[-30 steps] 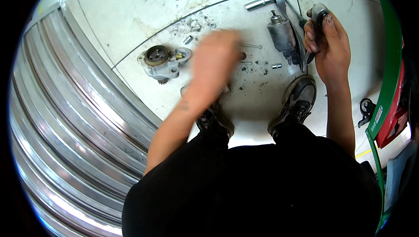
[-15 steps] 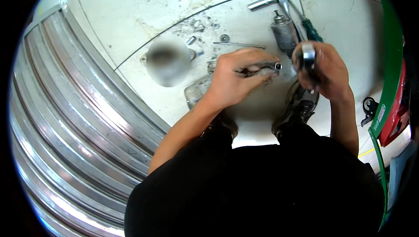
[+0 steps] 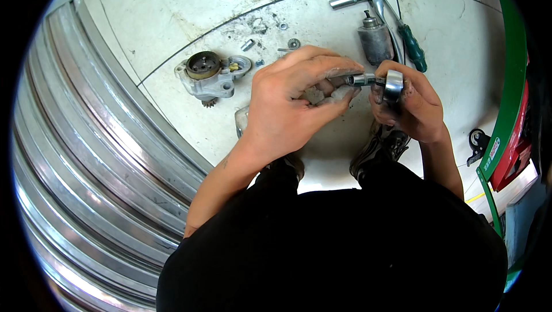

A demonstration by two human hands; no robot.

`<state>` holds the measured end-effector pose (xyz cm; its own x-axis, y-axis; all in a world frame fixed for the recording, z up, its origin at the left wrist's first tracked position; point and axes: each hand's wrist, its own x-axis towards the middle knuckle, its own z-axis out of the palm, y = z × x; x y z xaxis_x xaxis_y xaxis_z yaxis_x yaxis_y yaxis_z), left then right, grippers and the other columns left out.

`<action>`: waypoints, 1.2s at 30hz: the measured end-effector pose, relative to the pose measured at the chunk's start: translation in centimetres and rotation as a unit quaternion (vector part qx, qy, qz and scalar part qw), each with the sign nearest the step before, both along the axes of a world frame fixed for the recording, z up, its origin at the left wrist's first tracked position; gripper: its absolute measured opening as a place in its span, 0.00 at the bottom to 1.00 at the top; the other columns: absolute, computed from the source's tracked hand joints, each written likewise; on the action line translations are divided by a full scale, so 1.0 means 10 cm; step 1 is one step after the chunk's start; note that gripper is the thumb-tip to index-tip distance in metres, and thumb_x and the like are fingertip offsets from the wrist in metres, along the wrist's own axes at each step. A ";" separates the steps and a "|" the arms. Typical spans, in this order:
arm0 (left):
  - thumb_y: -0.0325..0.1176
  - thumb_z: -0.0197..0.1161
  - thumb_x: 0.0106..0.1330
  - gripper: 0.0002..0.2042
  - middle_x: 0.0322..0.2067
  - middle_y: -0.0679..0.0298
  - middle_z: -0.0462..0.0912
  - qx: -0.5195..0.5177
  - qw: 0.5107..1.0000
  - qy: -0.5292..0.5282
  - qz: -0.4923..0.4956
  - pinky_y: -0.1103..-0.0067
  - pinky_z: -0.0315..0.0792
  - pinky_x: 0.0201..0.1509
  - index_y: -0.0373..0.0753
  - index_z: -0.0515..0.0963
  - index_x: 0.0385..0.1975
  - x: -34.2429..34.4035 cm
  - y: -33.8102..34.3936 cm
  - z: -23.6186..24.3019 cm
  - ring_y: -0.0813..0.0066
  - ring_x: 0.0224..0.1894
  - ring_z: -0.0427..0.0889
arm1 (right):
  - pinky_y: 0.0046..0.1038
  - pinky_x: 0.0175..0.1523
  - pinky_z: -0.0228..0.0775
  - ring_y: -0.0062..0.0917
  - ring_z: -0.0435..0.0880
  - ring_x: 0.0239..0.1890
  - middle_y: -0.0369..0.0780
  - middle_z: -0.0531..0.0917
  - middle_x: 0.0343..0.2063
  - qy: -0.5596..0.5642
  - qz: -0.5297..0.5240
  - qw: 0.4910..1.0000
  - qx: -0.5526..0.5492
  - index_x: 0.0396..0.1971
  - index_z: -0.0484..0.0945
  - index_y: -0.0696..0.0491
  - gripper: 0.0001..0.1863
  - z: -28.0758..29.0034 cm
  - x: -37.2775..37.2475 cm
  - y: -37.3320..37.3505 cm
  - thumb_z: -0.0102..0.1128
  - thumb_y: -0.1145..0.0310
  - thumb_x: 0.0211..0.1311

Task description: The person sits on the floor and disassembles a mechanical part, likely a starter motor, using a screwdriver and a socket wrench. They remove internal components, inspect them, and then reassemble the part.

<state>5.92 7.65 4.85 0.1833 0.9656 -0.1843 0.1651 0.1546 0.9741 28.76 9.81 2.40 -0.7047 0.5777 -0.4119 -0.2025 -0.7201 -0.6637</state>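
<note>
My left hand (image 3: 282,99) pinches a small chrome socket (image 3: 359,80) between thumb and fingertips, its palm cupped and blackened with grease. Facing it, my right hand (image 3: 418,102) grips a ratchet wrench (image 3: 394,85) by its round head; the handle is hidden in the hand. The socket lies in line with the ratchet's drive side, and the two appear joined. Beyond the right hand a grey metal cylinder (image 3: 376,45) with a threaded stud stands on the floor. A small gear (image 3: 294,43) lies past the left hand.
At left sits a cast-metal housing (image 3: 214,79) with a round drum on top. Another ratchet with a long socket (image 3: 349,1) and a green-handled screwdriver (image 3: 413,47) lie at the back right. Slatted metal panels (image 3: 109,139) fill the left. A green-edged frame (image 3: 512,93) stands right.
The right hand has turned and come left and slightly down with the ratchet. Ratchet and socket, apart before, now meet. The left hand has shifted slightly left, its fingers more spread around the socket.
</note>
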 end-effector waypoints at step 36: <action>0.36 0.50 0.68 0.17 0.12 0.72 0.65 -0.424 0.871 -0.236 0.077 0.83 0.50 0.16 0.37 0.71 0.16 -0.05 -0.08 0.04 0.88 0.14 0.58 | 0.36 0.34 0.71 0.42 0.79 0.31 0.43 0.79 0.30 -0.204 0.137 0.806 0.539 0.42 0.74 0.54 0.16 0.19 -0.41 0.06 0.63 0.64 0.55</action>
